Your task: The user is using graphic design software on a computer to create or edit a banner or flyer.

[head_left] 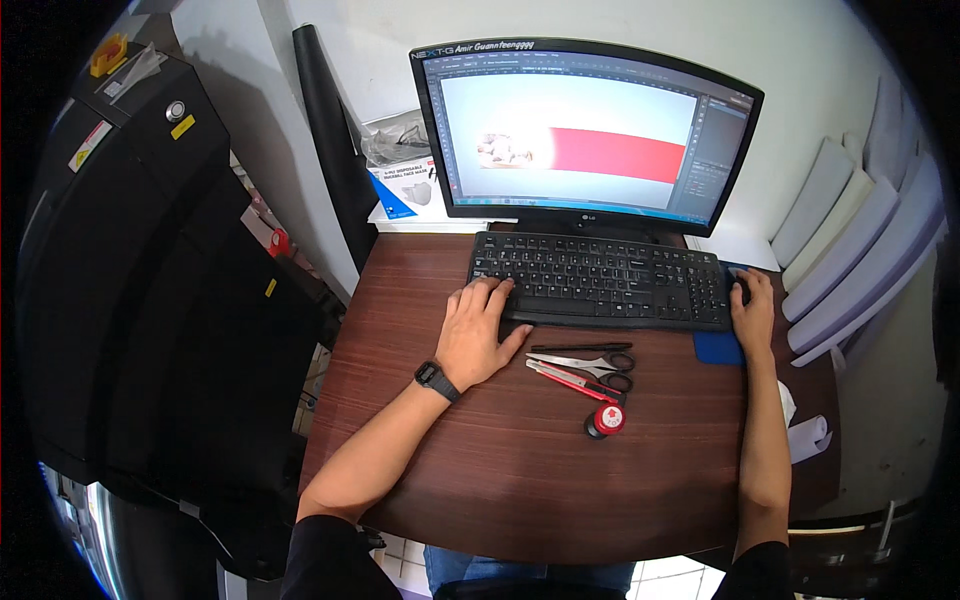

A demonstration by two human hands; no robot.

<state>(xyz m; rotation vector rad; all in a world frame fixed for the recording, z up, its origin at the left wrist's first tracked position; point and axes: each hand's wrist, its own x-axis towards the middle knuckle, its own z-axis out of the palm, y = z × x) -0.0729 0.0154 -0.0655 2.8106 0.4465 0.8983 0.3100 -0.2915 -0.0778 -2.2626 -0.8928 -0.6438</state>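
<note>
My left hand [474, 336] rests at the lower left corner of the black keyboard [600, 285]. Its fingers are spread, the fingertips touch the keys there, and the thumb stretches out along the front edge. To the right of the keyboard, my right hand [755, 315] curves over a dark computer mouse [738, 288], which it mostly hides. Part of a blue mouse pad [716, 348] shows beside that wrist. Behind the keyboard stands a black monitor [585, 222], its lit screen displaying an editing window with a red band and a pale picture.
Between my forearms lie a black pen [575, 348], scissors [572, 361], a red utility knife [572, 380] and a red-and-black round stamp [609, 419] on the brown desk [480, 470]. Paper rolls [845, 245] lean at right; a large black machine [150, 300] stands at left.
</note>
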